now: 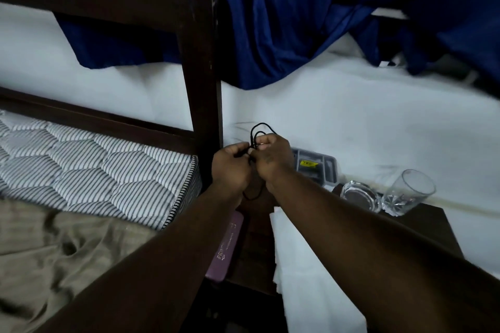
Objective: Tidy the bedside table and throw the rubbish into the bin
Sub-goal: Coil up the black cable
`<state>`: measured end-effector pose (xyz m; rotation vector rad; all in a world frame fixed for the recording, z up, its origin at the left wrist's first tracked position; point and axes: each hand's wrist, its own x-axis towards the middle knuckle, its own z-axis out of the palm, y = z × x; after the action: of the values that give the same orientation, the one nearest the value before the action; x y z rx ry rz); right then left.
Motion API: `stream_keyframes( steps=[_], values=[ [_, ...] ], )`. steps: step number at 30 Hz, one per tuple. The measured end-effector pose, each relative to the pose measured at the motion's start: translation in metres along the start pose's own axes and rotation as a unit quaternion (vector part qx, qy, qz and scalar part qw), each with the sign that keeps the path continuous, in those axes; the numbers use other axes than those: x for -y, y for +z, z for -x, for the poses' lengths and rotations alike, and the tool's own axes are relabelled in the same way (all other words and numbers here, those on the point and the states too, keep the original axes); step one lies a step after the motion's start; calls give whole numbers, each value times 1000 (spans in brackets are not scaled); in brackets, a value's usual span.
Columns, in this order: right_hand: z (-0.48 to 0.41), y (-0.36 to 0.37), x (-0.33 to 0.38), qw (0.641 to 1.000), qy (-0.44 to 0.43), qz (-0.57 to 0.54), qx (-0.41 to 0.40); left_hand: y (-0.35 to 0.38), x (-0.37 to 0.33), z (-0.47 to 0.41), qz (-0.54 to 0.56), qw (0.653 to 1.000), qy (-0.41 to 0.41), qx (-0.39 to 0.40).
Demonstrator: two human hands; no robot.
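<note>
Black cable looped between left hand and right hand, both gripping it.

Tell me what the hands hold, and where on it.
Both the left hand and right hand pinch a thin black cord at its gathered loops.

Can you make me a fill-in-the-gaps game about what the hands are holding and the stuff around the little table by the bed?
1. The left hand and the right hand both grip a thin ____ cable.
2. The colour of the curtain hanging behind is ____.
3. The ashtray and the tumbler are both made of clear ____.
4. The mattress is patterned with thin dark ____.

Missing words: black; blue; glass; stripes.
</note>
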<state>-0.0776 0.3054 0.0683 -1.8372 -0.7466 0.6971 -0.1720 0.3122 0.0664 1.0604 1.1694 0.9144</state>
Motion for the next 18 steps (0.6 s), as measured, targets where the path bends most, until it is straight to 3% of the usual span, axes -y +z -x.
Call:
stream_keyframes(
  steps=[8, 18],
  values=[
    [53, -57, 60, 996, -67, -51, -15, 5, -68, 65, 30, 996, 78, 20],
    [160, -161, 116, 983, -173, -48, -23, 17, -144, 171, 66, 987, 93, 110]
  ],
)
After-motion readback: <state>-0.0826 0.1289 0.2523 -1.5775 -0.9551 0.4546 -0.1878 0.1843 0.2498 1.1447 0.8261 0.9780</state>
